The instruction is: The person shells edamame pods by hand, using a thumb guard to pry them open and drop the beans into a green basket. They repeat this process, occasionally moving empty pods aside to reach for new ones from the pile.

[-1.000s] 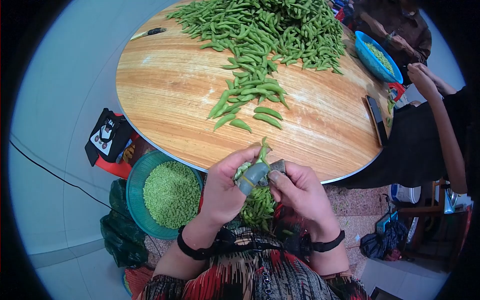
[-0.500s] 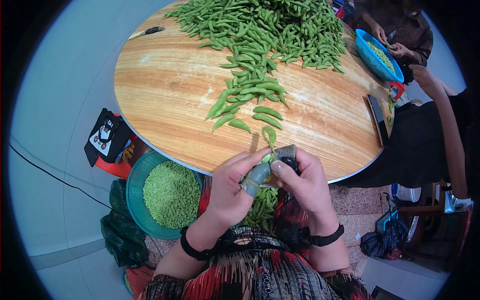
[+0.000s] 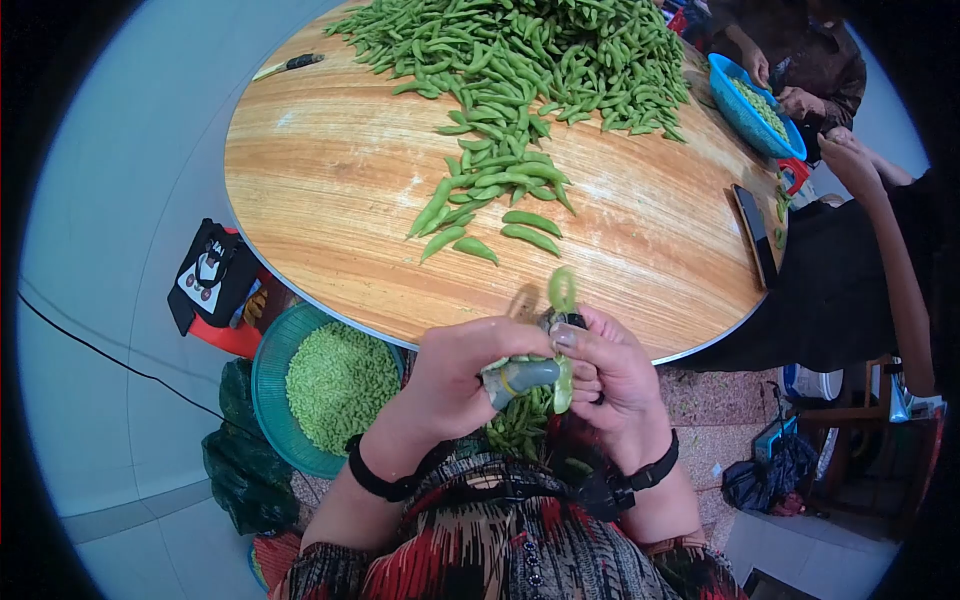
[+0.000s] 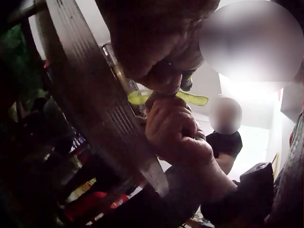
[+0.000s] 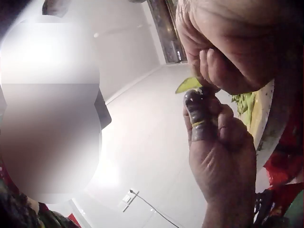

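Soybean pod (image 3: 562,292) pinched between both hands at the surface's 6 o'clock edge.

Below the round wooden surface (image 3: 330,200), at 8 o'clock, a green basket (image 3: 258,385) holds shelled beans (image 3: 340,385). The left hand (image 3: 455,375), its thumb in a grey cover (image 3: 525,375), presses that thumb across the pod, which curves up above the fingers. The right hand (image 3: 610,385) touches the left and pinches the pod, thumb against fingers. A heap of pods (image 3: 540,60) runs from the centre to 12 o'clock. A phone (image 3: 755,240) lies at 3 o'clock and a blue bowl (image 3: 735,105) at 2 o'clock.
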Tool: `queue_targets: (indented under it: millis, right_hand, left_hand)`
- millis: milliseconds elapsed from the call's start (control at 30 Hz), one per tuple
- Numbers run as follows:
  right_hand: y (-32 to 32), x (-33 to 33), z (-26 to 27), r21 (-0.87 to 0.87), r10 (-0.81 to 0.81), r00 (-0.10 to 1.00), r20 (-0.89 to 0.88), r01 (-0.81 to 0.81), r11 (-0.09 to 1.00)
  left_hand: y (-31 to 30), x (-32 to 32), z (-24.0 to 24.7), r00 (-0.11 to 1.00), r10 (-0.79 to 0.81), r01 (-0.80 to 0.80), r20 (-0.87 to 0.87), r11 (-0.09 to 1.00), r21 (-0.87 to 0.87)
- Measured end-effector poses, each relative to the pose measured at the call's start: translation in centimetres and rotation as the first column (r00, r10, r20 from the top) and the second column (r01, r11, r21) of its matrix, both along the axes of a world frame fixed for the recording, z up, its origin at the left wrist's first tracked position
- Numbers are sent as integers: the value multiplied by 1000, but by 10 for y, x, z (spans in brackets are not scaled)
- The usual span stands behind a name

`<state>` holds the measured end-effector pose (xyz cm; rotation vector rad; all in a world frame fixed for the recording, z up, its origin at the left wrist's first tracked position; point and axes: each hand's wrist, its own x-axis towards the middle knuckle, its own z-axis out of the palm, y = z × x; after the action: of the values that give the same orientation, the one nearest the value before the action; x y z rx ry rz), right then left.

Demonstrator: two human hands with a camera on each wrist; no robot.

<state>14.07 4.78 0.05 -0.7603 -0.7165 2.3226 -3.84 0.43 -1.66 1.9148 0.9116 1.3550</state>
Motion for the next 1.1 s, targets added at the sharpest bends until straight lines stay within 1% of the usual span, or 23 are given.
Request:
queue_targets:
  millis: [33, 67, 133, 167, 233, 267, 300, 333, 367, 400, 433, 467, 500, 533, 633, 700, 800, 833, 900, 933, 1000, 1067, 1100]
  right_hand:
    - [-1, -1, -3, -89, -2, 992, -127, -9, 996]
    - [-2, -3, -2, -89, -2, 992, -127, -9, 996]
    - [-5, -5, 2, -132, -121, 987, -106, 107, 986]
    - [-4, -5, 5, -132, -121, 987, -106, 107, 986]
    - [-1, -1, 12, 33, -172, 979, -114, 176, 984]
    - [3, 11, 11, 35, -171, 979, -114, 176, 984]
    - [9, 30, 10, 319, 32, 998, 51, -47, 947]
    - [13, 39, 13, 530, 179, 948, 264, -298, 794]
    - [14, 44, 18, 580, 200, 891, 407, -421, 698]
    - [10, 36, 19, 580, 203, 889, 410, -426, 695]
    - [1, 20, 19, 625, -31, 853, 521, -356, 695]
    - [-6, 9, 18, 677, -267, 760, 592, -290, 676]
    - [-10, 6, 14, 645, -247, 710, 659, -365, 671]
    - [-15, -2, 11, 702, -273, 762, 587, -312, 640]
    - [-20, -14, 16, 709, -310, 704, 639, -383, 592]
    - [-18, -18, 9, 802, -470, 666, 580, -366, 472]
    - [-23, -20, 15, 775, -510, 585, 631, -456, 437]
    - [-21, -20, 13, 776, -509, 586, 631, -458, 434]
    - [-20, -19, 8, 755, -371, 799, 473, -150, 639]
    - [-19, -20, 10, 753, -368, 800, 474, -151, 640]
    - [-18, -22, 18, 635, -307, 875, 375, -1, 773]
    - [-17, -20, 18, 688, -331, 835, 438, -74, 722]
    - [-18, -21, 17, 757, -431, 794, 429, -55, 651]
  left_hand:
    - [1, 0, 1, 997, -29, 30, 67, 999, -20]
    - [0, 2, -2, 997, -29, 30, 68, 999, -20]
    - [-5, 8, -9, 871, -43, 241, 489, 905, -350]
    - [-6, 13, -10, 871, -43, 242, 489, 905, -350]
    - [-8, 20, -10, 470, 62, 563, 880, 747, -354]
    - [-8, 18, -9, 470, 61, 563, 880, 748, -352]
    - [-8, 15, -8, 398, 172, 528, 901, 760, -379]
    - [-9, 12, -7, 315, 280, 494, 907, 767, -409]
    - [-10, 13, -6, 312, 281, 493, 908, 769, -407]
    - [-11, 17, -4, 387, 269, 401, 882, 812, -423]
    - [-11, 21, -3, 461, 262, 310, 848, 848, -431]
    - [-11, 25, -2, 460, 260, 313, 849, 847, -429]
    - [-10, 29, -2, 483, 313, 239, 818, 851, -467]
    - [-10, 33, -2, 501, 369, 160, 783, 849, -503]
    - [-7, 47, 5, 479, 453, -1, 752, 857, -516]
    - [-11, 47, 3, 459, 480, 16, 748, 837, -547]
    - [-16, 45, 1, 424, 536, 64, 730, 787, -614]
    - [-16, 43, 1, 410, 562, 93, 718, 757, -646]
    - [-20, 37, 4, 454, 549, 70, 701, 763, -643]
    - [-21, 35, 5, 500, 534, 50, 682, 768, -638]
    - [-22, 39, 1, 560, 526, 18, 640, 765, -644]
    - [-21, 41, 0, 620, 509, -7, 597, 765, -644]
    - [-20, 40, 3, 520, 470, 204, 713, 743, -638]
